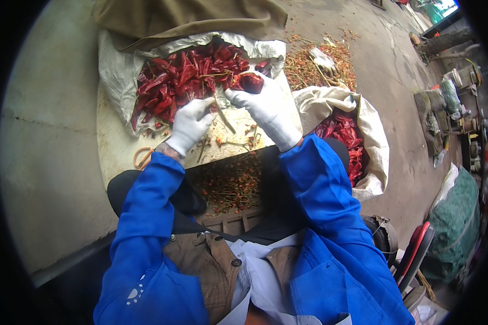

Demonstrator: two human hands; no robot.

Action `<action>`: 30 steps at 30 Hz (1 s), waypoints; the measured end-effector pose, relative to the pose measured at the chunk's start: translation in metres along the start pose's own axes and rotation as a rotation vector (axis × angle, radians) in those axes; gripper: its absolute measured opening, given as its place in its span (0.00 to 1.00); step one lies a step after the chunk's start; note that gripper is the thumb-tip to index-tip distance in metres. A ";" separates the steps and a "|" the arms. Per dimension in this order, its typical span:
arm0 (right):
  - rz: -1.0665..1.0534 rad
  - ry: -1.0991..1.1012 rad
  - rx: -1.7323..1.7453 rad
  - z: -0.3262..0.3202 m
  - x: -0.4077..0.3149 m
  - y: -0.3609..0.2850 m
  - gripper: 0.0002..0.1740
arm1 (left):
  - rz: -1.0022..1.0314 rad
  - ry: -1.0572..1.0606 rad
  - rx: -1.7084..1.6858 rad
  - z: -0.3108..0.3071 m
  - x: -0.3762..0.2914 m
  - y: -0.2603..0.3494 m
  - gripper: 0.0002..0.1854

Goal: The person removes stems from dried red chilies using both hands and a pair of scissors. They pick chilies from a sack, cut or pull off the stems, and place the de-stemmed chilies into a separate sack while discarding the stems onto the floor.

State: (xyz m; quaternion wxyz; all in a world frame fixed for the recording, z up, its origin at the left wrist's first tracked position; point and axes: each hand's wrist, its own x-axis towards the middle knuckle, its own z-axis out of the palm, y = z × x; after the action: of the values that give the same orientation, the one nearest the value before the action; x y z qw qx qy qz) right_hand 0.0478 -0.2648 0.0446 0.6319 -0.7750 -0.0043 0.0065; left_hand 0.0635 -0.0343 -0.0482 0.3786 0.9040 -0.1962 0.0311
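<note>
My right hand (264, 109), in a white knit glove, holds a dried red chili pepper (252, 83) with its cut or broken end towards me. My left hand (191, 124), gloved alike, hovers just left of it with thumb and forefinger curled close together; whether a bit of stem is between them is too small to tell. A loose stem (226, 118) slants over the pale board (126, 140) between the hands. Beyond them, a heap of dried red chili peppers (187, 77) spills from a white woven sack (118, 77) lying on the board.
Orange-handled scissors (142, 157) lie at the board's left edge. To the right stands an open sack (374, 142) of red peppers. Stem scraps (232, 187) cover the ground between my legs. Another scrap pile (301, 69) bears a used glove (324, 61). Brown cloth (187, 18) drapes the far side.
</note>
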 end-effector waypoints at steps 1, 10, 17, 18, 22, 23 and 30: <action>0.003 -0.012 -0.005 0.004 0.002 0.002 0.15 | -0.069 0.040 -0.246 -0.007 0.000 0.008 0.21; -0.009 -0.124 0.077 0.043 0.006 0.018 0.15 | -0.286 0.118 -0.934 -0.049 -0.013 0.058 0.23; 0.075 -0.207 0.240 0.047 0.007 0.017 0.14 | -0.262 0.055 -0.769 -0.069 -0.021 0.052 0.20; 0.096 -0.222 0.253 0.047 0.006 0.014 0.14 | -0.261 0.066 -0.678 -0.072 -0.020 0.050 0.16; 0.182 -0.314 0.296 0.046 0.003 0.003 0.15 | 0.020 0.223 -0.464 -0.073 -0.021 0.049 0.11; 0.209 -0.340 0.284 0.046 0.002 0.000 0.15 | 0.048 0.249 -0.408 -0.073 -0.022 0.049 0.11; 0.106 -0.391 0.191 0.059 -0.007 0.002 0.14 | 0.198 0.342 -0.073 -0.070 -0.028 0.050 0.04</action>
State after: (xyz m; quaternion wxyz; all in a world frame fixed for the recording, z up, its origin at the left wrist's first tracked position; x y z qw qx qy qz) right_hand 0.0398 -0.2075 0.0312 0.6884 -0.6946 -0.0856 0.1903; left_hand 0.0251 -0.0084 0.0298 0.4340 0.8474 -0.2181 0.2143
